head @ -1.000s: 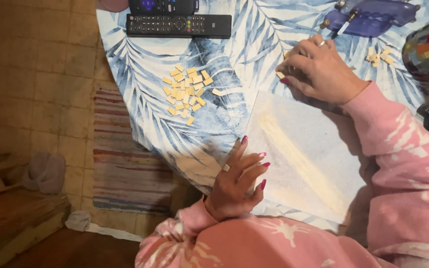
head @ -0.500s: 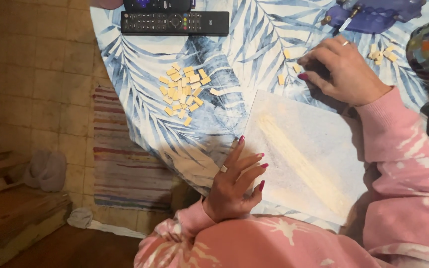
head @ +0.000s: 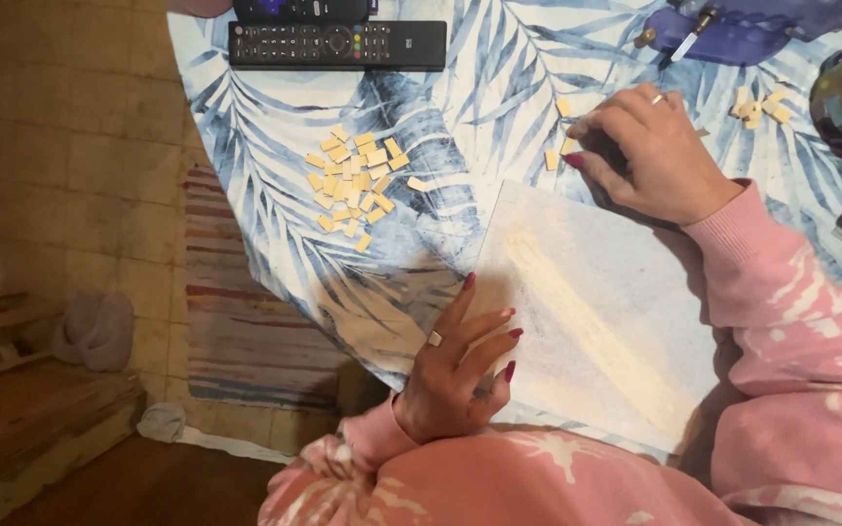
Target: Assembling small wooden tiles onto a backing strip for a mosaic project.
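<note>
Pale speckled flat board (head: 596,312): your left hand (head: 455,375) rests flat on its edge, grip released. Right hand (head: 650,156) pinches small yellow tile (head: 569,146) just beyond board's far corner.

Board (head: 596,312) on table (head: 275,224), tile pile (head: 353,180) to its left, remote (head: 338,45) behind pile

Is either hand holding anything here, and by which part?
Left hand steadies the white board at its left edge. Right hand fingers rest among small yellow tiles; a grip cannot be told.
</note>
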